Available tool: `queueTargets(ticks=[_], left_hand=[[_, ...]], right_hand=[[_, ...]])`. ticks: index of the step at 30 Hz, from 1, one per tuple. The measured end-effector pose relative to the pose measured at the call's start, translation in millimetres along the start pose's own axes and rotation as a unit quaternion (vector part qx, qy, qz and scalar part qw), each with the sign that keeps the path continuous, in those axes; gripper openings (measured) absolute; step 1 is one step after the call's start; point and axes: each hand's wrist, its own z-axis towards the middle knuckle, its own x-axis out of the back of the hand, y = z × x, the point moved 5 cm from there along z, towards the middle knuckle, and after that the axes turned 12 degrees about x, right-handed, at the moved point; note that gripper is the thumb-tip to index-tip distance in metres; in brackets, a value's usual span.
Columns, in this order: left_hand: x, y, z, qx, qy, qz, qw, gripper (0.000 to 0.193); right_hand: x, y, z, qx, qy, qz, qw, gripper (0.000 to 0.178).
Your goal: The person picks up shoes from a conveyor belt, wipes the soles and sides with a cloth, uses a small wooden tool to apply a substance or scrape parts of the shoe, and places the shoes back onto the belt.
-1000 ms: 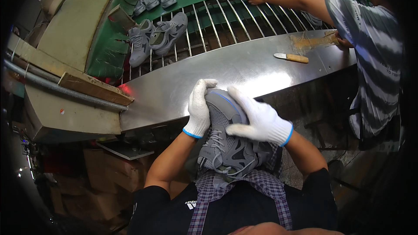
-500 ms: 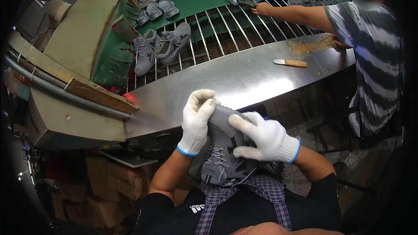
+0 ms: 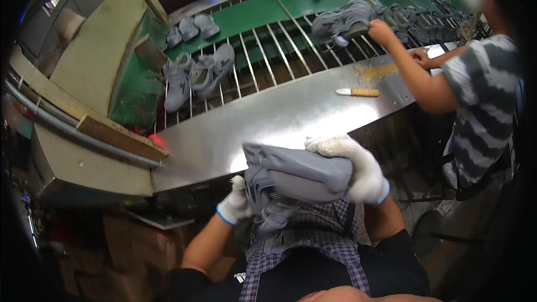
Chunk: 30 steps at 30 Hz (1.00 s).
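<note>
A grey sneaker (image 3: 305,174) is held between my gloved hands over my checked apron (image 3: 305,240), lying sideways and slightly blurred, its sole side partly toward me. My right hand (image 3: 361,170) is wrapped round its right end, fingers curled over the top. At its left end my left hand (image 3: 235,204) grips it low down; most of those fingers are hidden behind the sneaker. Ahead, on the steel ledge (image 3: 268,114), lies a short knife (image 3: 358,92) with a wooden handle. A pair of grey sneakers (image 3: 198,72) rests on the metal rollers at the far left.
Beyond the ledge runs a roller conveyor (image 3: 251,67) with green boards (image 3: 240,19) and several more grey shoes (image 3: 196,27). A co-worker in a striped shirt (image 3: 481,100) reaches to sneakers (image 3: 347,19) at the right. A beige machine housing (image 3: 95,159) stands at the left.
The sneaker has turned from upright, laces toward me, to sideways. My right hand has moved to its right end, my left hand lower. The co-worker's hand and the sneakers by it have moved right.
</note>
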Motion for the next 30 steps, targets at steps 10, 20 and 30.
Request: queueTargets(ticks=[10, 20, 30], left_hand=[[-63, 43, 76, 0.194, 0.080, 0.755, 0.621, 0.107], [-74, 16, 100, 0.090, 0.053, 0.798, 0.593, 0.097], [1, 29, 55, 0.080, 0.179, 0.673, 0.714, 0.066]], right_hand=[[-9, 168, -188, -0.331, 0.216, 0.144, 0.907, 0.084], [20, 68, -24, -0.335, -0.279, -0.380, 0.816, 0.080], [10, 103, -255, -0.383, 0.324, 0.121, 0.857, 0.058]])
